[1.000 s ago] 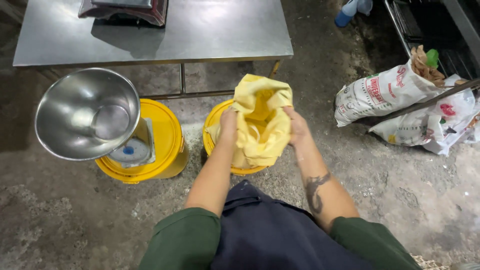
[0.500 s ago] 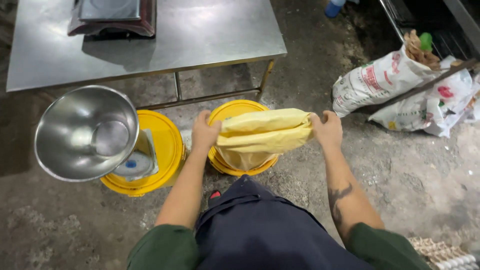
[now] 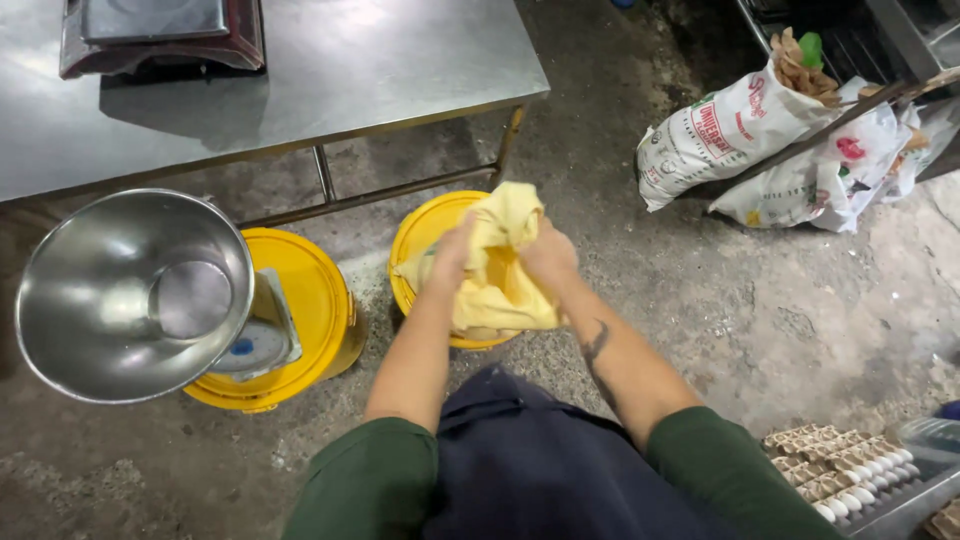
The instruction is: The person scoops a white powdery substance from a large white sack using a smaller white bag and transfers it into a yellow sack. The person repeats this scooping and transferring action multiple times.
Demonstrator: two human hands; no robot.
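Yellow dough (image 3: 497, 285), soft and sheet-like, is bunched between both my hands over the yellow bucket (image 3: 420, 240) at the middle of my view. My left hand (image 3: 452, 258) is closed on the left fold of it and my right hand (image 3: 545, 255) is clenched on the right fold, the two hands close together with the top of the dough bulging up between them at 12 o'clock and a loose flap hanging down toward 6 o'clock, covering most of the bucket's mouth. Only the bucket's rim on the 9 to 11 o'clock side shows bare. At 9 o'clock from my hands a second yellow bucket (image 3: 310, 300) stands near the first but apart from it, with a weighing scale (image 3: 255, 345) on its lid and a big steel bowl (image 3: 130, 295) tipped on the scale, its rim overhanging the lid to the left. At 11 o'clock the edge of a steel table (image 3: 350, 70) runs across, its corner and front leg (image 3: 508, 135) just beyond the bucket under my hands, and a cross rail beneath it. At 2 o'clock, well apart, white sacks (image 3: 720, 135) lean against a dark bar. Between them and my right forearm the rough concrete floor (image 3: 760, 320) lies open from 3 to 4 o'clock. At 5 o'clock a tray of small pale pieces (image 3: 835, 470) sits just beside my right elbow.
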